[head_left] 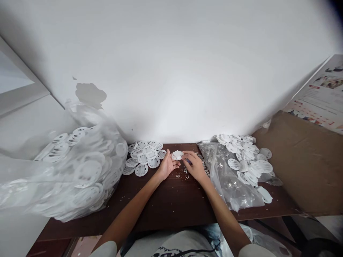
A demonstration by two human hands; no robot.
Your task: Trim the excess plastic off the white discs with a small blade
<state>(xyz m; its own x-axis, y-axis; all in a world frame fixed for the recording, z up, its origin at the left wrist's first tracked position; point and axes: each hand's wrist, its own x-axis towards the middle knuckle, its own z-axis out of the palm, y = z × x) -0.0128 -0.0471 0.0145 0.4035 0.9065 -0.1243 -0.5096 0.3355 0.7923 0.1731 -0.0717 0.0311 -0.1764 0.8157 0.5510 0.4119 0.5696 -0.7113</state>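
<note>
A small round white plastic disc is held above the table between my two hands. My left hand, palm turned up, grips its left side between thumb and fingers. The fingers of my right hand are bent against the disc's right edge. Something small and dark blue shows by the right fingers; I cannot make out what it is. Left of my hands lies a pile of slotted white discs. Small white scraps are scattered under and beside my right hand.
A large clear bag of white discs covers the table's left part. At right, a clear plastic bag lies flat beside another heap of white discs. A cardboard box borders the dark brown table; a white wall stands behind.
</note>
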